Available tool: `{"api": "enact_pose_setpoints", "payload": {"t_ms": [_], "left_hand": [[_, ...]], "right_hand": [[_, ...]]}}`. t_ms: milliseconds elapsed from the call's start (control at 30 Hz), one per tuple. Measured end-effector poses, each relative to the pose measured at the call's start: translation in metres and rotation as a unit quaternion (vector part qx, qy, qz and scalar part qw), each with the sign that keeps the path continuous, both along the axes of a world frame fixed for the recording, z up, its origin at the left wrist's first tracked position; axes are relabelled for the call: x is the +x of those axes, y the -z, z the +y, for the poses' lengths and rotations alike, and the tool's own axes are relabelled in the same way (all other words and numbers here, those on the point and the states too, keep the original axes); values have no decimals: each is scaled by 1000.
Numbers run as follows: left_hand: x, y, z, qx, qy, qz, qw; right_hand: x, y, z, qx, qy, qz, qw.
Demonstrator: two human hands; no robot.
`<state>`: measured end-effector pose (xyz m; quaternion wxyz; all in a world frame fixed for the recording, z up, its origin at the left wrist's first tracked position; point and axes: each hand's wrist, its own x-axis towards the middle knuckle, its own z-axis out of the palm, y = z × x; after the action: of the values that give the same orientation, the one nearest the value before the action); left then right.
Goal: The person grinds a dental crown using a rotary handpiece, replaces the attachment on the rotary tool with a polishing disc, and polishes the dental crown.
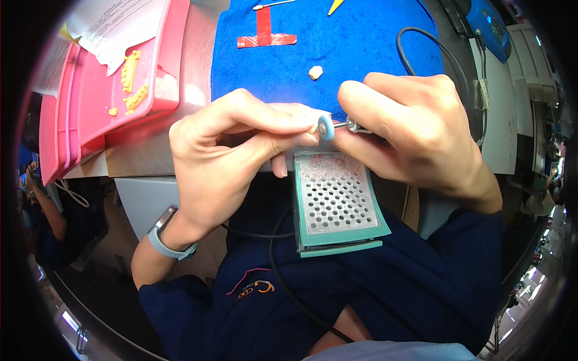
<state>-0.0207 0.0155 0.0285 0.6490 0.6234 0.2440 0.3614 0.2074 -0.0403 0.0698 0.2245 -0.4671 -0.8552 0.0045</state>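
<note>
My right hand grips a rotary handpiece whose thin metal shank carries a blue polishing wheel. Against or very near the wheel's left face, my left hand pinches a small cream-coloured piece between thumb and forefinger. The fingertips hide most of that piece, so its shape is unclear. On the blue towel beyond the hands lies a cream, tooth-shaped piece. Below the hands sits a green-framed box with a perforated metal grille.
At the left stands a pink tray holding yellow-orange moulded pieces and printed paper. Red tape lies on the towel. A black cable loops at the far right, near a blue control unit.
</note>
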Motion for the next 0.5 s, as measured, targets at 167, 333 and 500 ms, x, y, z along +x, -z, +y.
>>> {"api": "enact_pose_setpoints", "payload": {"t_ms": [167, 333, 500], "left_hand": [[1, -1, -1, -3, 1, -6, 1000], [2, -4, -2, -14, -7, -2, 1000], [3, -3, -2, -25, -7, -1, 1000]], "right_hand": [[1, -2, -1, -4, 1, -8, 1000], [5, -5, 2, 4, 5, -9, 1000], [5, -3, 3, 6, -2, -2, 1000]]}}
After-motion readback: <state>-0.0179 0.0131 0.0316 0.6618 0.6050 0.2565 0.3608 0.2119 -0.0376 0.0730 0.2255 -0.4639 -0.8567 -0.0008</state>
